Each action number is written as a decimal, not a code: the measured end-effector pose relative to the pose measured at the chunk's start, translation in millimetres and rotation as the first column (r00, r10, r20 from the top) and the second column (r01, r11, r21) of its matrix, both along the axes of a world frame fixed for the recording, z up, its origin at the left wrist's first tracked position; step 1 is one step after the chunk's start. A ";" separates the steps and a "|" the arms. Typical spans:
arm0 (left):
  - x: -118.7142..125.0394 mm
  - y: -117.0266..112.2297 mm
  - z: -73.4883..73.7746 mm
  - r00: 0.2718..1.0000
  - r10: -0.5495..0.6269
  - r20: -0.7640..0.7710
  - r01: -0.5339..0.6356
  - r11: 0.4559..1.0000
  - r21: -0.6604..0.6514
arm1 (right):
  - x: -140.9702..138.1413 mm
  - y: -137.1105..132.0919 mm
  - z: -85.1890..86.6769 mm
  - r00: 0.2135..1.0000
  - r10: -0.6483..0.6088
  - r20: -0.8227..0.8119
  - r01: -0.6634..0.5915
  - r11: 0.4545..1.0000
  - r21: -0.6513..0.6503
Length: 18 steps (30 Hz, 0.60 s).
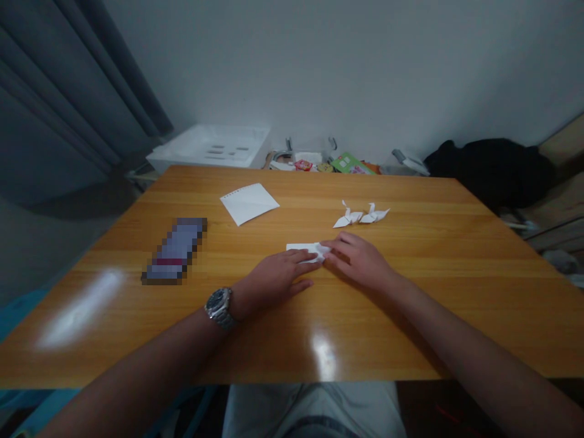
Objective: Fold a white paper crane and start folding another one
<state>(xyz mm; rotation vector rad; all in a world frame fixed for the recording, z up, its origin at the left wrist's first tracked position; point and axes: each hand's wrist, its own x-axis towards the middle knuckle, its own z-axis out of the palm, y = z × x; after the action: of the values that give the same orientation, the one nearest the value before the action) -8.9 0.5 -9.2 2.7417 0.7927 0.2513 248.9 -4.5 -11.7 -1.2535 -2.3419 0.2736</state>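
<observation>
Here, a folded white paper piece (306, 250) lies flat on the wooden table (410, 316), near the middle and a little toward the person. Its long axis runs left to right across the table, with the left end free and the right end tucked under the fingertips of both hands. The left hand (276, 280), with a metal wristwatch (219, 306) on its wrist, lies palm down with its fingers stretched out and pressed on the paper's near right part. The right hand (358, 260) lies palm down too, its fingers together and pressing the paper's right end; neither hand is closed around it.

There is one paper piece under the hands, one loose white sheet (249, 203) farther back and to the left, lying at a slant, and two finished paper cranes (360, 215) side by side beyond the right hand, just touching each other. One blurred oblong object (174, 250) lies well to the left.

The table's far edge lies well beyond the sheet and cranes, the near edge just before the person's lap. Bare wood spreads to the right of the right hand and in front of both forearms.
</observation>
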 end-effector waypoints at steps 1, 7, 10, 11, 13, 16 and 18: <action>0.0 -0.1 0.0 1.000 0.002 0.001 -0.002 1.000 -0.005 | 1.3 -3.5 -0.1 0.997 0.059 0.059 -0.059 0.998 -0.004; 0.1 1.4 -4.2 1.000 0.009 -0.005 -0.009 1.000 -0.016 | 7.8 -15.8 -14.8 0.965 0.147 0.219 -0.154 0.988 0.013; -0.1 1.8 -4.7 1.000 0.007 -0.009 -0.007 1.000 -0.008 | 9.2 -15.3 -21.2 0.967 0.153 0.202 -0.164 0.986 0.038; -0.2 2.0 -4.3 1.000 0.008 -0.014 -0.008 1.000 -0.005 | 9.1 -15.0 -22.1 0.969 0.152 0.195 -0.163 0.985 0.046; -0.5 2.4 -3.3 1.000 0.006 -0.029 -0.006 1.000 -0.008 | 8.4 -14.9 -21.9 0.971 0.144 0.189 -0.157 0.986 0.058; -1.2 3.6 -2.2 0.999 -0.017 -0.041 0.016 1.000 -0.023 | 6.6 -16.5 -19.6 0.967 0.139 0.212 -0.157 0.985 0.073; -1.5 4.3 -1.9 0.999 -0.027 -0.030 0.026 0.999 -0.030 | 5.6 -18.2 -18.6 0.959 0.143 0.243 -0.167 0.983 0.079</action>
<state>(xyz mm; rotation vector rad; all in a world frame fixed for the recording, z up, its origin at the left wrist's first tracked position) -10.4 4.8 -11.1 2.7327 0.7613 0.1910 254.5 -22.7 -30.2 -1.1084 -2.6275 0.0582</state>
